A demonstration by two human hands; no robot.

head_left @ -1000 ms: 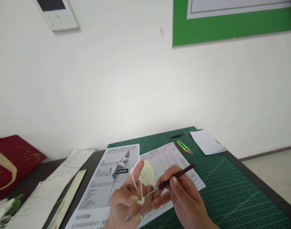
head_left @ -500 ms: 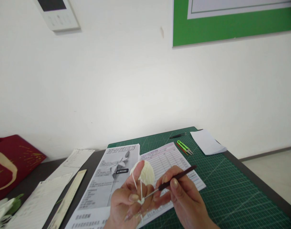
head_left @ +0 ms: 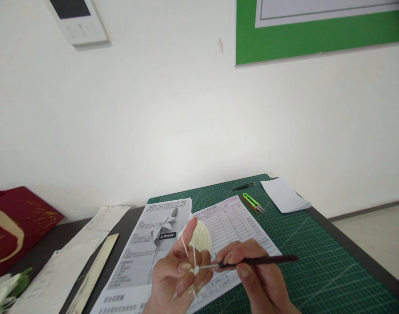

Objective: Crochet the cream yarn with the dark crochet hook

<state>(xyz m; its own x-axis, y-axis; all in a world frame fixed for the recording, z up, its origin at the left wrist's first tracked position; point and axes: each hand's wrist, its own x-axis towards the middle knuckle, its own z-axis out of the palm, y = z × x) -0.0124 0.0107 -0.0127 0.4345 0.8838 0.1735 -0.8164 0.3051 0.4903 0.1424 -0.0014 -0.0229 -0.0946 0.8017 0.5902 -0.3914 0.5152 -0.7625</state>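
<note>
My left hand pinches a small piece of white crochet work between thumb and fingers. Its index finger points up, with the white yarn looped round it and running down to the stitches. A crochet hook with a dark handle lies nearly level in my right hand, gripped between thumb and fingers. The thin metal shaft reaches left to the stitches; its tip is too small to make out there. Behind my left hand sits a cream ball of yarn, partly covered by the fingers.
Printed sheets lie under the hands on a green cutting mat. Green thread snips, a black pen-like tool and white paper are farther back. To the left are a ruler, handwritten pages and a red bag.
The crochet hook has turned from a slant to nearly level, its handle end swinging down and to the right. My right hand turned with it; my left hand stays almost where it was.
</note>
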